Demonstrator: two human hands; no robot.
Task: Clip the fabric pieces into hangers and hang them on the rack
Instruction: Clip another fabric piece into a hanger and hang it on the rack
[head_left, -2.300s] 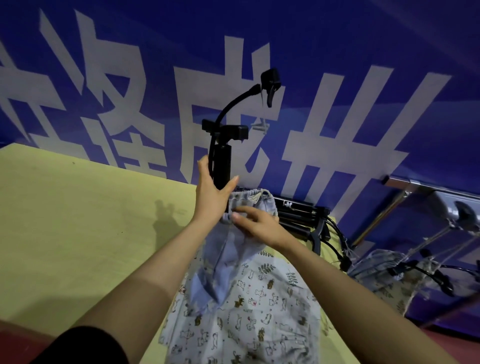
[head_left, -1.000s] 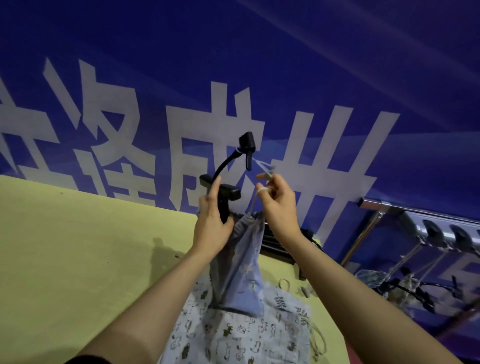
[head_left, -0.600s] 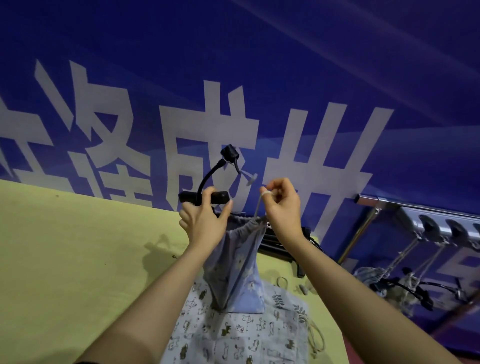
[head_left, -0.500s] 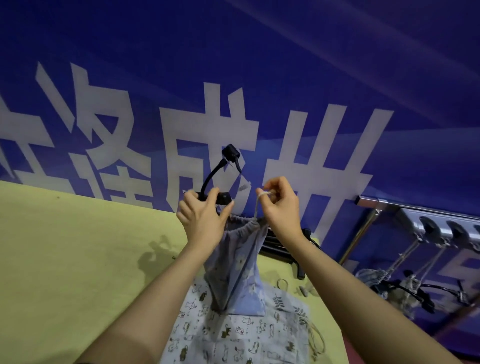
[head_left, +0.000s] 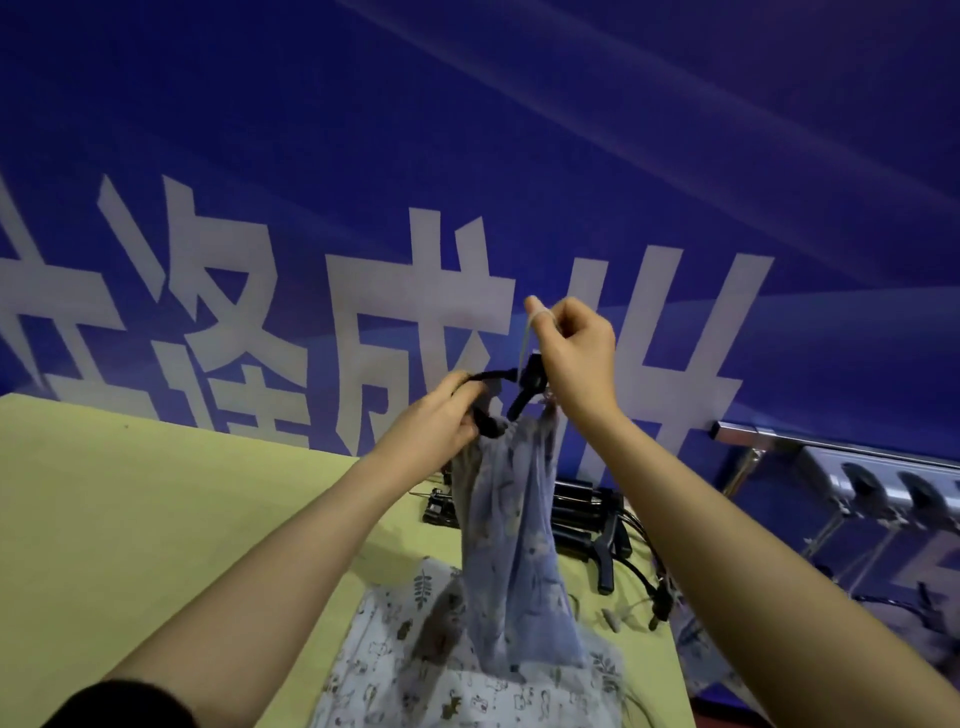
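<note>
Hanger (head_left: 524, 387) w/ blue fabric (head_left: 511, 545) gripped by left hand (head_left: 434, 421); right hand (head_left: 576, 353) pinches drawstring (head_left: 525, 340).

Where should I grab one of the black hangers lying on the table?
Probably by the end nearest you, coming from above. The spare hangers lie flat in a tight pile on the yellow table, behind the hanging blue fabric, so the long sides are crowded and the front ends look easiest to pinch.

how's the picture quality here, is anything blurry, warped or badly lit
Head view: dim, bluish light; the blue fabric piece and left hand look slightly soft; pale streaks of glare cross the banner; wide-angle warping tilts the rack at the right edge and stretches the forearms; the lower right corner is murky.
</note>
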